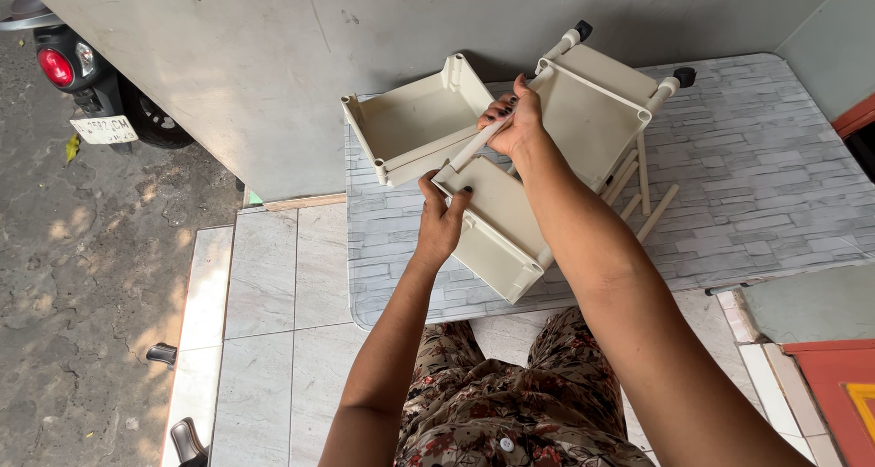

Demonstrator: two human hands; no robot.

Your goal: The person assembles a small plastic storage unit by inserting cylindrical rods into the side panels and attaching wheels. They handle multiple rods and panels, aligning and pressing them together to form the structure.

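Observation:
My left hand (pixel 441 219) grips the near corner of a cream plastic tray (pixel 497 223) that lies tilted on a grey stone-patterned mat (pixel 747 184). My right hand (pixel 516 121) is closed around a cream plastic rod (pixel 469 148) whose lower end meets that tray's corner. A second cream tray (pixel 415 121) lies just left of the rod. A third tray (pixel 597 112) lies behind my right hand, with two black-wheeled legs (pixel 670 82) sticking up from it.
Several loose cream rods (pixel 643 189) lie on the mat right of my forearm. A grey wall panel (pixel 273 57) stands behind. A parked scooter's rear (pixel 87 75) is at the far left. Pale floor tiles (pixel 283 276) lie to the left, a red door edge (pixel 843 385) at right.

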